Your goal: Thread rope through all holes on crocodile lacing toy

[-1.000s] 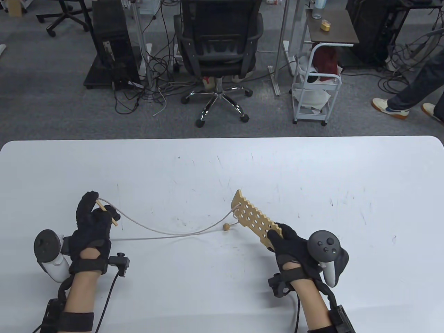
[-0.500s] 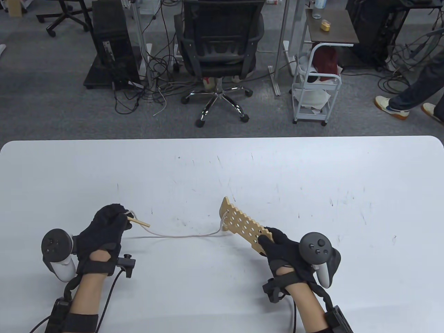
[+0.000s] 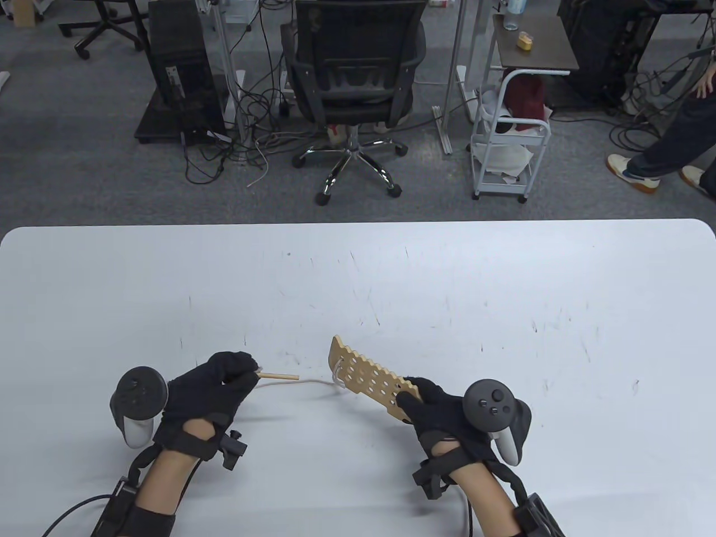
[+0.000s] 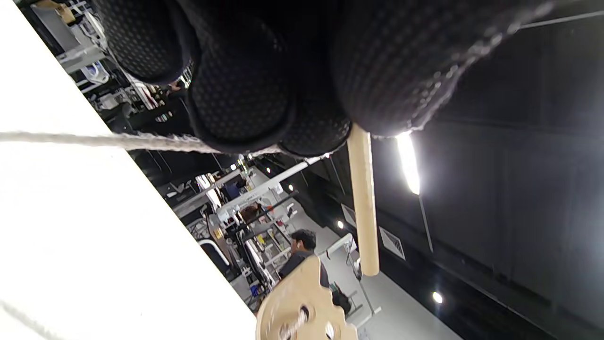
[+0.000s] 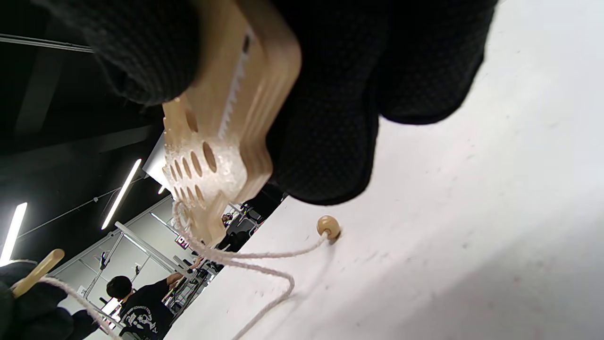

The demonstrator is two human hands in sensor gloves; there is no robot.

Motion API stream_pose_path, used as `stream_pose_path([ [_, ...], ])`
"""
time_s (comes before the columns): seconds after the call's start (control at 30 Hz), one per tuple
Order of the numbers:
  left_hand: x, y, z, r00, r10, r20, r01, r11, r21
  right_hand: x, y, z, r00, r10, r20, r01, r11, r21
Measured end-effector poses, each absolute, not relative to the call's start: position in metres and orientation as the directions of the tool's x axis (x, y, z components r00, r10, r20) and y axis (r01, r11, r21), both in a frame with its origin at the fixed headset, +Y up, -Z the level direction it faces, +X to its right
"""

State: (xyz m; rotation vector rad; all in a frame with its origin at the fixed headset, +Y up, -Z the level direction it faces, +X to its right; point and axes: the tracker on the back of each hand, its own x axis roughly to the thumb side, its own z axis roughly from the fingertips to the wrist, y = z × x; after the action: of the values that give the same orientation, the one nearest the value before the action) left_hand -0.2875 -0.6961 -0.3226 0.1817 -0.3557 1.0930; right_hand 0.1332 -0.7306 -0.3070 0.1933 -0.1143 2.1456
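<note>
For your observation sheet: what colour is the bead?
Light tan wood; the bead shows best in the right wrist view.

**Pale wood, black gloves, white table**

The flat pale-tan wooden crocodile lacing board [image 3: 366, 376] is dotted with rows of round holes that read dark against the wood. The thin off-white twisted rope [image 5: 245, 259] ends in a small round light-brown wooden bead [image 5: 328, 227], and the slim wooden needle stick [image 3: 278, 377] is the same pale tan. Both the left hand [image 3: 210, 390] and the right hand [image 3: 442, 411] wear black knit gloves with a fine dotted texture. The smooth white table top [image 3: 503, 291] carries faint grey scuff marks. Each dark grey tracker [image 3: 491, 400] has a white handle.
</note>
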Motion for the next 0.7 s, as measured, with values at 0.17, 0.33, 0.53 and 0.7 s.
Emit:
stream_pose_path([
  [0.17,-0.276,-0.696,-0.319,0.439,0.803,0.403,-0.868,0.494,-0.038,0.127,-0.731,-0.306,-0.517,0.833,0.200,-0.846,-0.533,0.034],
  [0.33,-0.268,-0.694,-0.313,0.444,0.787,0.428,-0.866,0.500,-0.021,0.118,-0.729,-0.303,-0.508,0.830,0.231,-0.843,-0.535,0.065],
  [0.53,-0.260,-0.692,-0.308,0.502,0.735,0.456,-0.828,0.560,0.008,0.110,-0.729,-0.299,-0.487,0.837,0.250,-0.844,-0.525,0.111],
  [0.7,-0.257,-0.692,-0.306,0.549,0.691,0.470,-0.798,0.601,0.048,0.105,-0.728,-0.297,-0.477,0.839,0.262,-0.844,-0.521,0.132],
])
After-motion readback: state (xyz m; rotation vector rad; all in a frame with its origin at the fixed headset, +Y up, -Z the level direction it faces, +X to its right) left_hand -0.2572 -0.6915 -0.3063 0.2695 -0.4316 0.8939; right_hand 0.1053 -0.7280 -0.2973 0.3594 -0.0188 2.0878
